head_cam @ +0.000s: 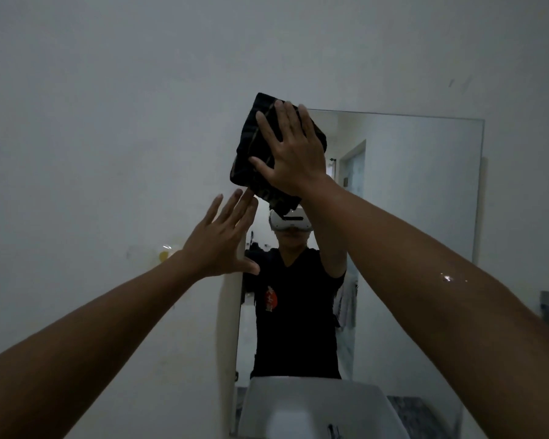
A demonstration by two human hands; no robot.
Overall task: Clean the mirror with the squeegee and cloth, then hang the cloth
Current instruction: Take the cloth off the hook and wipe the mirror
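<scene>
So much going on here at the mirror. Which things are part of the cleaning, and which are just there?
Part of the job:
- mirror
- dark cloth, pressed flat to the mirror's top left corner by the right hand
- left hand, open, fingers spread by the mirror's left edge

Just there:
- white basin
- yellow spot on the wall

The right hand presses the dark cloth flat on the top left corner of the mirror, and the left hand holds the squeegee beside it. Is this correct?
Not quite. The left hand holds nothing: it is open, fingers spread, at the mirror's left edge. No squeegee shows in the head view. The rest stands: the right hand presses the dark cloth flat on the top left corner.
</scene>
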